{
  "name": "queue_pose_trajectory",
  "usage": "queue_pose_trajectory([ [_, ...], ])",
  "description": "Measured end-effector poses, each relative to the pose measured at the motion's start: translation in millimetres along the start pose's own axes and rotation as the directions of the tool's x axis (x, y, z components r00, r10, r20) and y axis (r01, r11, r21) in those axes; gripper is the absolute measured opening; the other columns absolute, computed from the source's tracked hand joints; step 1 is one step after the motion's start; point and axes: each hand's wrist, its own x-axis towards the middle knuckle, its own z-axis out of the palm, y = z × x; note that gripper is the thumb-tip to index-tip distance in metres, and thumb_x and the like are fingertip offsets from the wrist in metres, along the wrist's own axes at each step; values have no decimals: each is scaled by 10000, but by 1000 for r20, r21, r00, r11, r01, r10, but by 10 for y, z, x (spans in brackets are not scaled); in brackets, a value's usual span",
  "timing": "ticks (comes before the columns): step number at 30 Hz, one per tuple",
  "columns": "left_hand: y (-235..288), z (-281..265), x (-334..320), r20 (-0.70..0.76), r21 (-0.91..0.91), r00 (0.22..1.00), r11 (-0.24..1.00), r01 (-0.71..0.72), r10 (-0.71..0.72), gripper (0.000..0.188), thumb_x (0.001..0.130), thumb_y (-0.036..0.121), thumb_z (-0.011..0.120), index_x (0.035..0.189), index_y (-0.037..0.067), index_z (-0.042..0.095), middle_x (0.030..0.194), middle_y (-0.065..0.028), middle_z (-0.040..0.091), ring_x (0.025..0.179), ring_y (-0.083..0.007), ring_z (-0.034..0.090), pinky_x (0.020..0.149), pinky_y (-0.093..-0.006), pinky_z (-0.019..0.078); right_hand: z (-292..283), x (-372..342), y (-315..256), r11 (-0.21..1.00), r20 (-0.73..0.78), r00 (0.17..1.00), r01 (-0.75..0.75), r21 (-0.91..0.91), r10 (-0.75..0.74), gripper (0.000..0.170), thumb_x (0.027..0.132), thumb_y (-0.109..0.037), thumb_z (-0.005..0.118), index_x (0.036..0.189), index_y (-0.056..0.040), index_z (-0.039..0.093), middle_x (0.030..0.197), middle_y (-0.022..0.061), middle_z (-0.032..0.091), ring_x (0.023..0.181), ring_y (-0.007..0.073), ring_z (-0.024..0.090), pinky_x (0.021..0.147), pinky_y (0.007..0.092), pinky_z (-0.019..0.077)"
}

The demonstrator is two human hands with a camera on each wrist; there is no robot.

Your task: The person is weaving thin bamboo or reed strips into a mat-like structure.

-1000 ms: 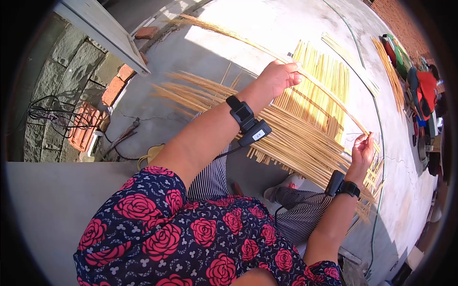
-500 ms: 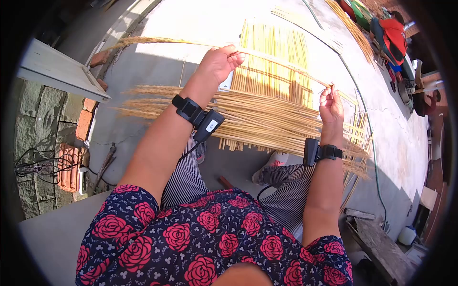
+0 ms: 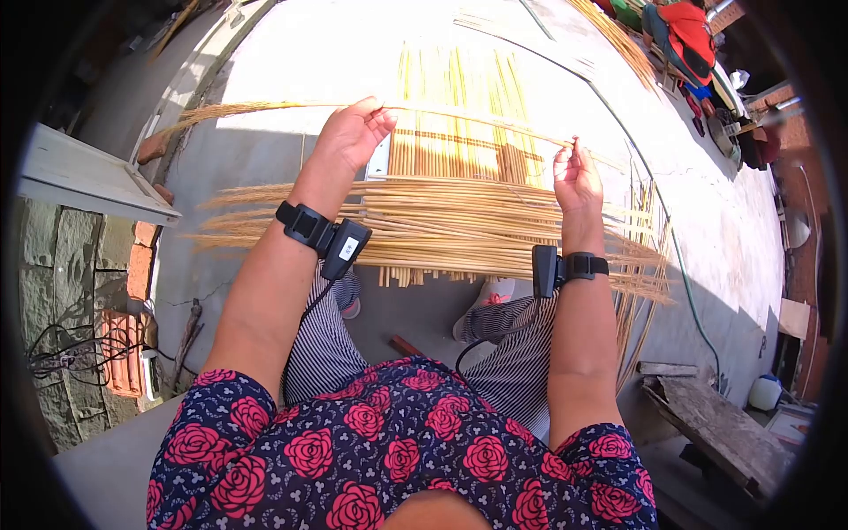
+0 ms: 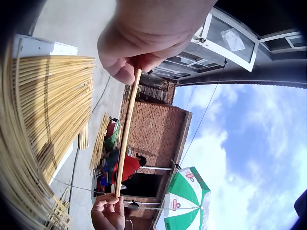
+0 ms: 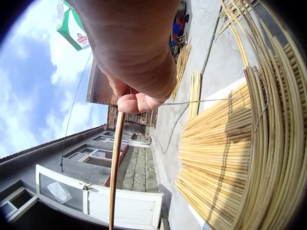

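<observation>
Between my two raised hands a thin straw-coloured plant stalk (image 3: 477, 117) stretches nearly level, its feathery tuft (image 3: 221, 110) trailing out to the left. My left hand (image 3: 353, 132) pinches it between thumb and fingers, near the tufted part. Farther along, the thumb and fingers of my right hand (image 3: 579, 177) pinch it toward its other end. In the right wrist view a thin cord (image 5: 206, 101) runs from beside the right hand to the stalks below. Under the hands lies a thick layer of loose stalks (image 3: 442, 216), crosswise over a row of parallel stalks (image 3: 459, 159).
A green hose (image 3: 618, 115) curves along the concrete right of the stalks. A person in red (image 3: 685, 31) sits at the far right near another stalk bundle (image 3: 614, 40). A weathered plank (image 3: 715, 424) lies at lower right; a white door (image 3: 97, 181) stands at left.
The head view has turned, so the scene sits further left and more level. Both hands keep pinching the stalk, which is now closer to horizontal.
</observation>
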Motion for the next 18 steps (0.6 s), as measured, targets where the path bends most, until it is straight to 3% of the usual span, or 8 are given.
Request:
queue_pose_trajectory([
  [5, -13, 18, -8, 2, -35, 1000, 999, -13, 13, 77, 881, 58, 557, 917, -11, 552, 839, -96, 579, 742, -152, 559, 664, -266, 518, -31, 16, -21, 1000, 34, 999, -7, -21, 8, 73, 857, -32, 607, 901, 26, 596, 846, 93, 598, 740, 169, 573, 645, 252, 523],
  [8, -38, 68, -36, 104, -43, 993, 997, -59, 63, 107, 879, 71, 576, 937, -16, 553, 859, -95, 572, 764, -151, 562, 674, -256, 516, -34, 30, 3, 1000, 77, 997, -21, -10, 22, 60, 859, -26, 598, 882, 29, 587, 833, 96, 591, 738, 178, 575, 658, 262, 531],
  [11, -71, 187, -111, 106, -69, 994, 997, 31, -23, 122, 881, 73, 584, 951, -23, 558, 880, -99, 569, 771, -146, 562, 688, -248, 516, -4, 5, 5, 999, 121, 992, -36, -14, 37, 56, 859, -21, 593, 876, 31, 581, 829, 101, 588, 740, 188, 578, 672, 272, 539],
  [14, -95, 258, -175, 208, -45, 978, 998, 35, -25, 125, 886, 65, 579, 948, -42, 561, 873, -99, 567, 765, -143, 562, 706, -251, 519, -28, 42, 5, 998, 149, 987, -58, -14, 59, 58, 859, -20, 592, 879, 33, 579, 831, 108, 587, 743, 194, 580, 681, 277, 543],
  [18, -77, 328, -203, 157, 29, 986, 998, -58, 53, 128, 893, 48, 561, 931, -74, 556, 861, -104, 561, 772, -153, 567, 723, -266, 525, -22, 33, 22, 999, 98, 994, -48, -23, 50, 80, 860, -35, 603, 892, 35, 581, 843, 113, 590, 746, 194, 580, 689, 279, 546],
])
